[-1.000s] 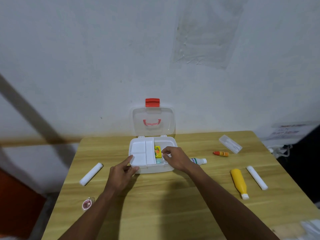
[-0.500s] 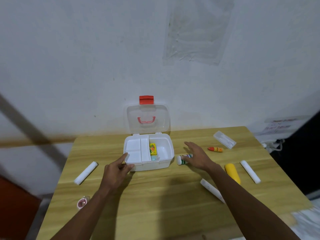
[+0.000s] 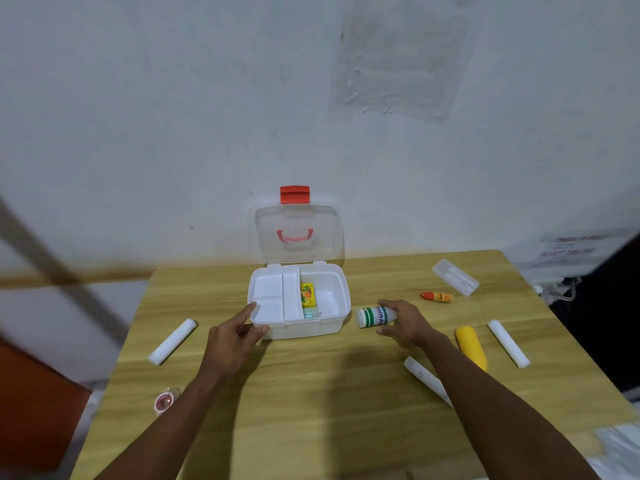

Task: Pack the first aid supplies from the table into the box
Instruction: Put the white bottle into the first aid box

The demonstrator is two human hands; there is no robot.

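Wooden counter [image 3: 311, 393] under your arms, pushed up against a pale wall, carries everything. Nearest you, at 7 o'clock from the box, lies a small round pink item [image 3: 166, 400] by your left forearm; at 4 o'clock a thin white tube [image 3: 424, 375] shows beside your right forearm. Farther right, a yellow bottle [image 3: 471, 346] and a white roll [image 3: 507, 342] lie side by side. At 9 o'clock another white roll [image 3: 172, 341] lies alone. Your left hand [image 3: 230, 341] rests with loose fingers against the near left corner of the white box [image 3: 329, 322], forefinger on its rim, holding nothing. Your right hand [image 3: 407, 322], at 3 o'clock just beside the box, has its grip closed around a white bottle with green bands [image 3: 374, 316], lying on its side. Inside the box's right compartment sits a yellow packet [image 3: 308, 295] with something pale blue below it; the left tray compartments hold nothing you can see. Beyond, at 2 o'clock, lie a small orange dropper bottle [image 3: 437, 296] and a clear plastic case [image 3: 455, 277]. The clear lid [image 3: 298, 233] stands upright at 12 o'clock, red latch [image 3: 294, 194] on top.
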